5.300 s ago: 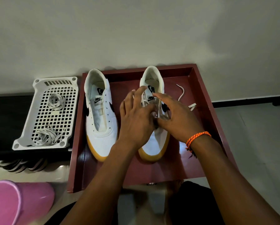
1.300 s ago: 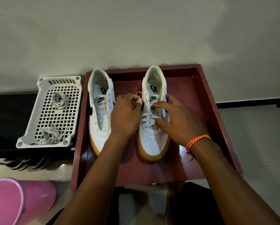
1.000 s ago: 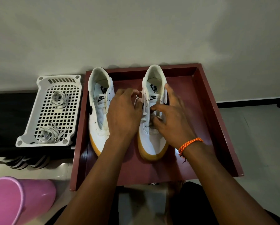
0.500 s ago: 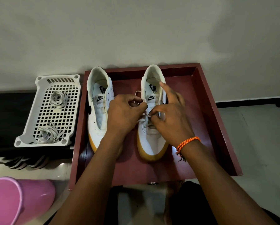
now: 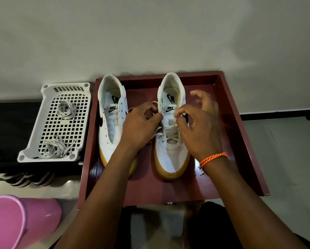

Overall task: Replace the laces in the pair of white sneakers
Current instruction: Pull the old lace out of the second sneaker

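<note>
White lace (image 5: 158, 134) pinched between left hand (image 5: 139, 125) and right hand (image 5: 198, 128).

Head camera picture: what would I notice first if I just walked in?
Two hands, the left hand and right hand, pinching a white lace on the right sneaker in a dark red tray. Beside it stands the left sneaker, unlaced, and further left a white basket holds loose laces.

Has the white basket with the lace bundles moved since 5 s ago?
No. The white basket sits at the same spot against the red tray's left wall, both lace bundles inside; slight frame shifts are camera motion.
</note>
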`<state>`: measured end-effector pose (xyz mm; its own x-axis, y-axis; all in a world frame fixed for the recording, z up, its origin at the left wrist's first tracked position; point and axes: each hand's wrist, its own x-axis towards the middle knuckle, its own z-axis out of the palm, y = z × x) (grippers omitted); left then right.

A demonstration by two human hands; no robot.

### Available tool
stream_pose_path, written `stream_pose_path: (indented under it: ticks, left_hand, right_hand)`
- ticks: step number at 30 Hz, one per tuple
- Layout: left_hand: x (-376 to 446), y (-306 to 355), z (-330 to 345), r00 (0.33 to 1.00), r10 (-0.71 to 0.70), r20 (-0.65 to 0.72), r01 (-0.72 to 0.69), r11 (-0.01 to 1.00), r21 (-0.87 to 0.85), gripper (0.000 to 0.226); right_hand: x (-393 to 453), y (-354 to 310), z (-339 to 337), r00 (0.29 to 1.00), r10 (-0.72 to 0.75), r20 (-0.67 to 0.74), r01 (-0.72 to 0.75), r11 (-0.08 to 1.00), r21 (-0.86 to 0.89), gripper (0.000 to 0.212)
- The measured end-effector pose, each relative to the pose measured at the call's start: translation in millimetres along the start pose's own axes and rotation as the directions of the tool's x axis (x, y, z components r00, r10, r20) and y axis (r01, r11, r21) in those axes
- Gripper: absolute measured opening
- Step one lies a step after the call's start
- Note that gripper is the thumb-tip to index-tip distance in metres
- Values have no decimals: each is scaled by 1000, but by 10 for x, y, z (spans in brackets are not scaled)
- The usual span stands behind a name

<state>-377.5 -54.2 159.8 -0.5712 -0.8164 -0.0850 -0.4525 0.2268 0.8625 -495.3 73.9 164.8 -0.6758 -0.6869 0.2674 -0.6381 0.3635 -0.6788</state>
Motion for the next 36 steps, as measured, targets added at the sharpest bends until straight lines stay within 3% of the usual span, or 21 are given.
stream_pose_path:
  ticks: [3, 6, 9, 15, 18, 20, 24, 29, 36]
  left_hand:
    - [-2, 9, 3, 1000, 3, 4, -3, 1000, -11, 11]
    - [-8, 17, -2, 1000, -2, 8, 3, 1000, -13, 12]
    - [-13, 20, -17, 999, -4, 32, 6, 999, -42, 13]
    - [-25, 21, -47, 998, 0, 58, 4, 998, -61, 14]
    - [-13, 6, -43, 998, 3, 68, 3, 997, -82, 14]
    - [-8, 0, -44, 998, 0, 65, 5, 997, -75, 12]
    - [-9, -5, -54, 998, 4, 60, 1, 997, -74, 11]
    - [7, -14, -40, 999, 24, 37, -24, 1000, -15, 12]
    - [-3, -4, -48, 999, 3, 54, -2, 1000, -21, 13]
  right_hand:
    - [-66, -65, 76, 981, -139, 135, 150, 986, -76, 19]
    - [-126, -72, 151, 968, -109, 224, 161, 960, -227, 13]
    - [-83, -60, 106, 977, -78, 196, 126, 962, -243, 9]
    - [114, 12, -165, 996, 92, 14, -88, 977, -192, 16]
    - [78, 13, -141, 998, 54, 18, -50, 985, -165, 9]
    - [21, -48, -81, 997, -24, 70, 35, 988, -153, 15]
    - [-108, -119, 105, 973, -107, 204, 160, 951, -265, 12]
    - [-89, -76, 100, 977, -77, 200, 130, 955, -265, 13]
    - [80, -25, -117, 997, 76, -2, -75, 985, -155, 20]
